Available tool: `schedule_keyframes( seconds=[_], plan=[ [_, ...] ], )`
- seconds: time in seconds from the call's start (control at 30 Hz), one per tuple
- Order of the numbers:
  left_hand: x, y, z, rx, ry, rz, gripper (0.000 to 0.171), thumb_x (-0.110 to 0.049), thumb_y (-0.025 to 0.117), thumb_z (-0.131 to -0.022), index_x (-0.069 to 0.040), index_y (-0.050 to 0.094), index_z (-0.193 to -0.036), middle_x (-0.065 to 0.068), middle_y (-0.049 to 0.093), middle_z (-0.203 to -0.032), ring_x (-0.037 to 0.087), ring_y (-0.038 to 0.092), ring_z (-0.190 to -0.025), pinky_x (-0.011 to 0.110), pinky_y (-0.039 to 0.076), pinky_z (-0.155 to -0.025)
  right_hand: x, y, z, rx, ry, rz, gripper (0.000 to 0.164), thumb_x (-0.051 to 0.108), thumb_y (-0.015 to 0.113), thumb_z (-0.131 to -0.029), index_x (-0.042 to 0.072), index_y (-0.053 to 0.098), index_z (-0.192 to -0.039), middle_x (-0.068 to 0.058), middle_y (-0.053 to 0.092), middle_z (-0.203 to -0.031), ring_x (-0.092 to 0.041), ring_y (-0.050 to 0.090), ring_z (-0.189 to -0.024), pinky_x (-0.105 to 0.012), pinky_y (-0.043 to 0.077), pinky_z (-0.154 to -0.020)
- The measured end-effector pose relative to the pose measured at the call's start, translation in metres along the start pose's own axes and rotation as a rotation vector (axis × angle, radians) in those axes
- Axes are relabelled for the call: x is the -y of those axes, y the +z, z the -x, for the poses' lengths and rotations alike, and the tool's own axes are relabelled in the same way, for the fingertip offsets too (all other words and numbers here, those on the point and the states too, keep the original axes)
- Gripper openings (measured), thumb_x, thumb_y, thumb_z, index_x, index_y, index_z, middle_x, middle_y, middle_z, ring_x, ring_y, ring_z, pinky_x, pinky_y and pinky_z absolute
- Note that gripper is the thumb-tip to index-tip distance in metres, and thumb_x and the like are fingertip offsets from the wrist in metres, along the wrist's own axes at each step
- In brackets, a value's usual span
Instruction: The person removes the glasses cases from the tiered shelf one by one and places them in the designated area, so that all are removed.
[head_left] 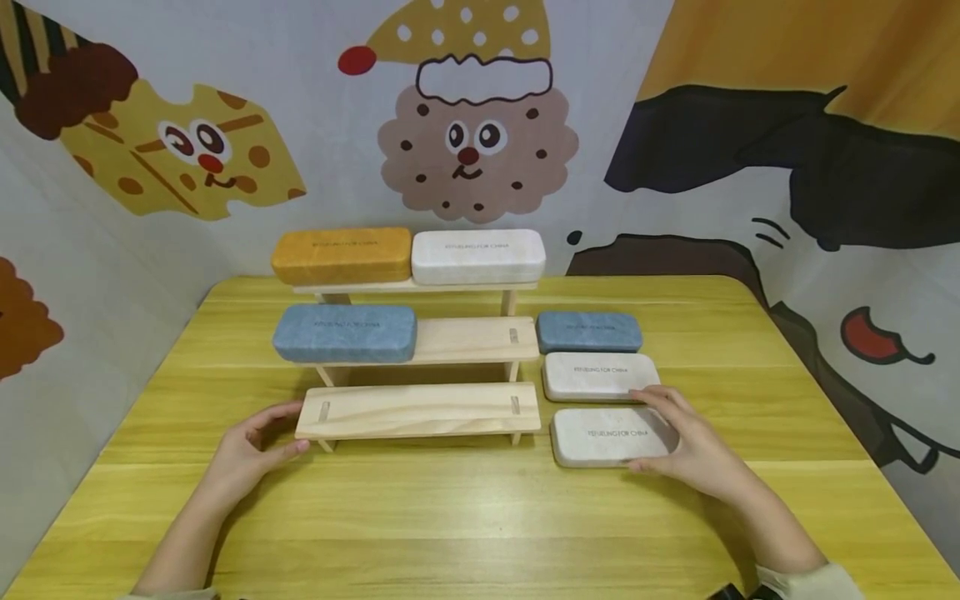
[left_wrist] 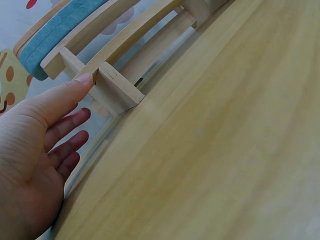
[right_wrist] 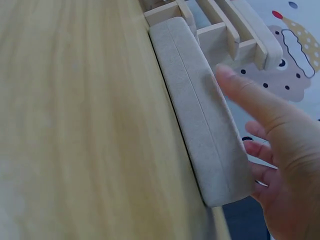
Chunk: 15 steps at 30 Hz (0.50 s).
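Observation:
A three-tier wooden stand is on the table. My left hand is at the left end of its lowest shelf; in the left wrist view the thumb touches the shelf's corner and the other fingers are loose. An orange glasses case and a white one lie on the top shelf, a blue case on the middle one. Right of the stand lie a blue case and two white cases, one behind and one in front. Around the front one's right end, my right hand spreads thumb and fingers.
The yellow wood-grain table carries the stand and all the cases. Behind it hangs a pale cloth printed with cartoon figures. The cloth also runs along both sides of the table.

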<state>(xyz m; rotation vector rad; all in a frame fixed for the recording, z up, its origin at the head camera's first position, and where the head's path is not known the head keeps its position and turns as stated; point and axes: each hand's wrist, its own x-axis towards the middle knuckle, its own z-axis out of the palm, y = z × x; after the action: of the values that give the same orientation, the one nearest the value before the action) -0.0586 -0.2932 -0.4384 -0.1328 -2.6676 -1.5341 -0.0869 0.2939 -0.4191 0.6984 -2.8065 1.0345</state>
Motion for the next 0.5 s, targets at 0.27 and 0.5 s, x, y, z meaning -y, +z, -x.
schedule_keyframes(
  seconds=[0.27, 0.5],
  plan=[
    [0.004, 0.001, 0.000, -0.008, 0.006, 0.011, 0.054, -0.019, 0.077, -0.083, -0.001, 0.056, -0.129, 0.006, 0.058, -0.125, -0.001, 0.049, -0.111, 0.008, 0.037, -0.089, 0.023, -0.006, -0.005, -0.053, -0.043, 0.042, 0.084, 0.031, 0.089, -0.066, 0.016, 0.049, -0.139, -0.007, 0.046, -0.134, -0.037, 0.042, -0.122, -0.065, 0.034, -0.094],
    [0.002, 0.002, -0.001, -0.007, 0.000, 0.015, 0.055, -0.020, 0.077, -0.083, -0.002, 0.056, -0.130, 0.006, 0.058, -0.126, 0.000, 0.049, -0.111, 0.009, 0.038, -0.088, 0.050, -0.009, -0.017, -0.097, -0.051, 0.006, 0.081, 0.025, 0.088, -0.070, 0.021, 0.048, -0.140, -0.004, 0.044, -0.137, -0.034, 0.039, -0.126, -0.063, 0.035, -0.095]
  ],
)
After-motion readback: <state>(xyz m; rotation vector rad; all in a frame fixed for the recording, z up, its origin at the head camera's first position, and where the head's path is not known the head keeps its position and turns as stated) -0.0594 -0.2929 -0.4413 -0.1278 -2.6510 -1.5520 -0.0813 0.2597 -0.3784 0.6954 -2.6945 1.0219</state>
